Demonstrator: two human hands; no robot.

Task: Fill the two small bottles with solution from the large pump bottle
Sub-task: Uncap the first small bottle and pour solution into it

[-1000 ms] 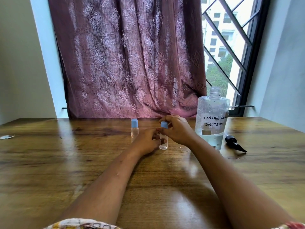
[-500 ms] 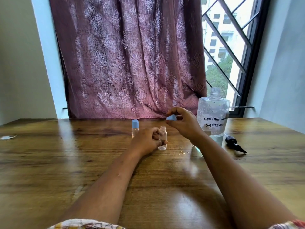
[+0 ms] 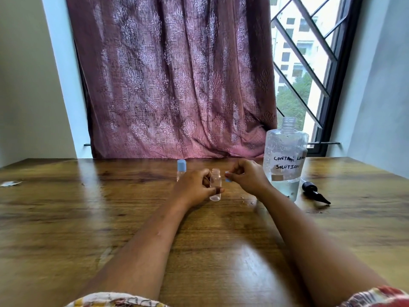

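A small clear bottle (image 3: 215, 185) stands uncapped on the wooden table (image 3: 88, 218), gripped by my left hand (image 3: 194, 187). Just right of it, my right hand (image 3: 247, 178) pinches its blue cap (image 3: 228, 178) low beside the bottle's neck. A second small bottle (image 3: 181, 170) with a blue cap stands behind my left hand, partly hidden. The large clear bottle (image 3: 285, 156), labelled "contact lens solution", stands open at the right with liquid in its lower part. Its black pump head (image 3: 314, 192) lies on the table to its right.
A maroon curtain (image 3: 172, 80) hangs behind the table and a barred window (image 3: 305, 63) is at the back right. A small pale scrap (image 3: 10, 183) lies at the table's left edge. A few droplets (image 3: 247, 201) sit near the large bottle.
My right hand took the blue cap off the small bottle, lifted it, then lowered it beside the bottle's neck. My left hand kept holding the bottle.
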